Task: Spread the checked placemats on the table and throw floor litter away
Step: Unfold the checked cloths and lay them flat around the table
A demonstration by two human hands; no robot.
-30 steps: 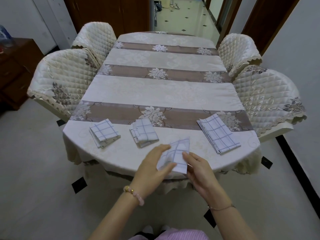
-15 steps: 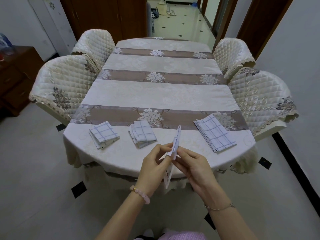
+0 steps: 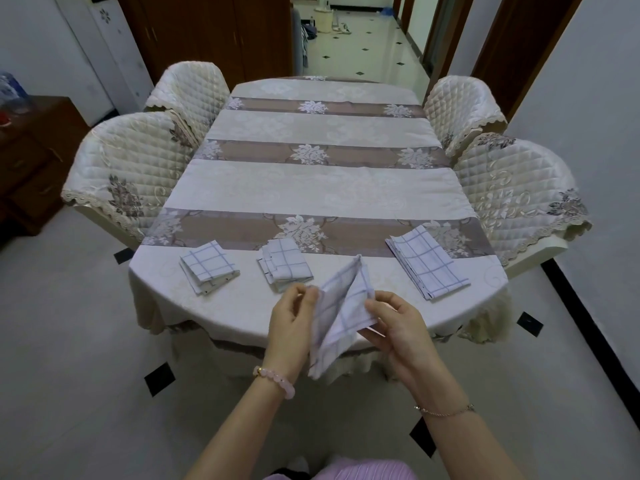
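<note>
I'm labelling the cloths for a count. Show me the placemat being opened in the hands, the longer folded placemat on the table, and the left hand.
held placemat (image 3: 341, 315), head view, on its right-hand flap.
long folded placemat (image 3: 427, 262), head view, middle of its top layer.
left hand (image 3: 289, 322), head view, back of the hand.

A cloth-covered oval table (image 3: 311, 188) fills the frame's centre, with three folded checked placemats (image 3: 209, 266) (image 3: 286, 264) (image 3: 428, 261) lying along its lower edge.

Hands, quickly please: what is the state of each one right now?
Left hand: closed, pinching the left edge of the checked placemat.
Right hand: closed, pinching the right edge of the same placemat, held partly unfolded above the table.
</note>
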